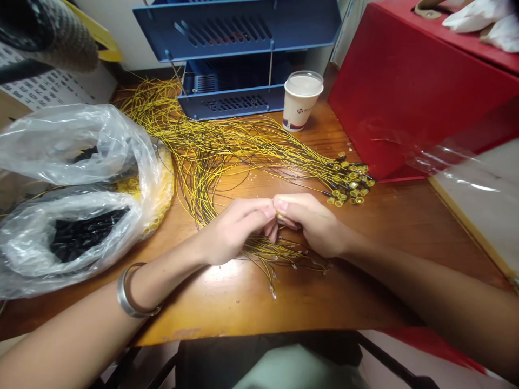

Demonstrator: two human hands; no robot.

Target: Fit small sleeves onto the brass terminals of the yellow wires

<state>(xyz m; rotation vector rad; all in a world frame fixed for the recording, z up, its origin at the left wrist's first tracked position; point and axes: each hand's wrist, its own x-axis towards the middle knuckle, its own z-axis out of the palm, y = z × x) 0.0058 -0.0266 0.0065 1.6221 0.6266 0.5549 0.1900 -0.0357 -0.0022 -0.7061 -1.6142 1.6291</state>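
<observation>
My left hand (237,224) and my right hand (314,219) meet above the middle of the wooden table, thumbs and fingers pinched together. Between the fingertips shows a trace of something small and yellowish, too hidden to name. Under and just in front of the hands lies a bunch of thin yellow and black wires (263,256) with small clear tips. A larger bundle of such wires (227,138) stretches behind them. It ends at the right in a cluster of yellow caps with black sleeves (351,181).
Plastic bags (141,162) on the left hold black pieces (87,232) and yellow caps (158,213). At the back stand a blue rack (243,102) and a lidded paper cup (300,105). A red box (413,97) stands at the right. The table's front edge (243,336) is near.
</observation>
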